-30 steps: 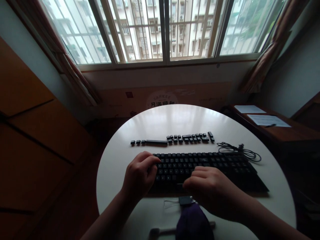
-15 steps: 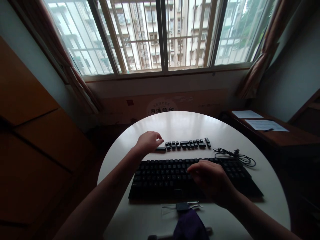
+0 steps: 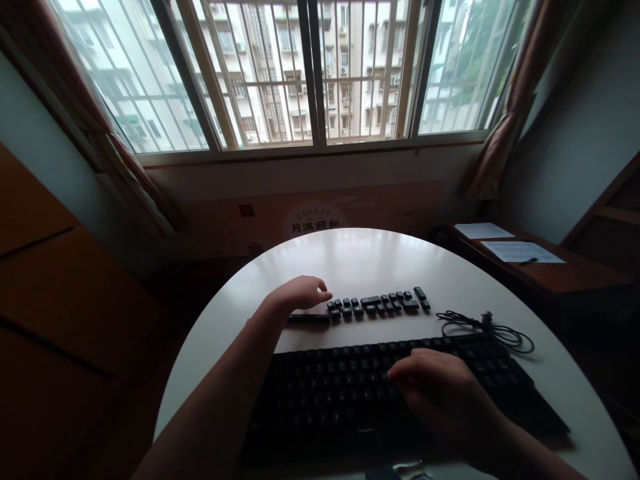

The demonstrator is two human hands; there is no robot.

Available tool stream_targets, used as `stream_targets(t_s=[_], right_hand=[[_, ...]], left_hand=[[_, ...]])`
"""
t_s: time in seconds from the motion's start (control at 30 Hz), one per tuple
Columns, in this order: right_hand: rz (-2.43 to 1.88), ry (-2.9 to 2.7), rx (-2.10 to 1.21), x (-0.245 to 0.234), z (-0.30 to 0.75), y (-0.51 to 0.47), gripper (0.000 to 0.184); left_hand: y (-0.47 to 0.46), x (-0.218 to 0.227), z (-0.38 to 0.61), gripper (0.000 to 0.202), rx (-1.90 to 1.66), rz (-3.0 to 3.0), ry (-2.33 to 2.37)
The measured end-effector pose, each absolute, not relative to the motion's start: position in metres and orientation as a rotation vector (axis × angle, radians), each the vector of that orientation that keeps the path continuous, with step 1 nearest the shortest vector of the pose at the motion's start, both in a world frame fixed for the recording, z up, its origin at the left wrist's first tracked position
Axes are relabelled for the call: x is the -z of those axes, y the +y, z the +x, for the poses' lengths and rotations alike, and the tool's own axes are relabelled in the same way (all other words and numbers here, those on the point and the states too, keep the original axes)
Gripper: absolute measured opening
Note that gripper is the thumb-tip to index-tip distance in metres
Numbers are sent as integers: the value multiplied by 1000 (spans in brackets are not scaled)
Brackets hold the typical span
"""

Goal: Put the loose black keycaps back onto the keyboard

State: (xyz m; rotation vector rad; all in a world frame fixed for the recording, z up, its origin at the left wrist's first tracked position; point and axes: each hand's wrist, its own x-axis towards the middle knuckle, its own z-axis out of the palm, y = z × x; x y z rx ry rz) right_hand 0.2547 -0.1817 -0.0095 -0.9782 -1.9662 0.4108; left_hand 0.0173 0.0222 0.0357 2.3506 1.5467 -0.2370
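Observation:
My left hand (image 3: 303,293) reaches across the table to the left end of the laid-out black keycaps (image 3: 371,301). Its thumb and forefinger curve with a small gap between them, close to the first caps; I see nothing held. A long black bar-shaped keycap (image 3: 310,319) lies just under that hand. Over the right-centre of the black keyboard (image 3: 320,383) is my right hand (image 3: 443,387), fingers curled and fingertips pressed together. Whatever may be between them is hidden. In the keyboard's lower rows, darker patches show without clear caps.
A coiled black cable (image 3: 493,330) lies at the right behind the keyboard. At the bottom edge, a dark piece with metal wires (image 3: 411,469) is partly cut off. Papers (image 3: 523,252) and a pen rest on a brown side table (image 3: 580,270) beyond the round white table (image 3: 360,257).
My view has shifted, so the keyboard sits lower and larger. Both hands keep much the same place over the table, the left slightly closer to the first caps.

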Motion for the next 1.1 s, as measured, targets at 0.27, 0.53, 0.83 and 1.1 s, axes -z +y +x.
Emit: stream_targets(t_s=[0.27,0.53,0.83,1.1], right_hand=[[-1000,-1949,-394,4,253,-186,13],[-947,-1958,-398,4,244,-191,14],[-914,-1989,-441,10,242,-190,14],[-921,-1970,-347,5,249,-187,12]], left_hand=[[12,-39,22,42,272,2476,1470],[6,-37,24,38,248,2536,1461],[-2,-40,33,28,292,2585,1495],[-2,-46,36,29,309,2573,1526]])
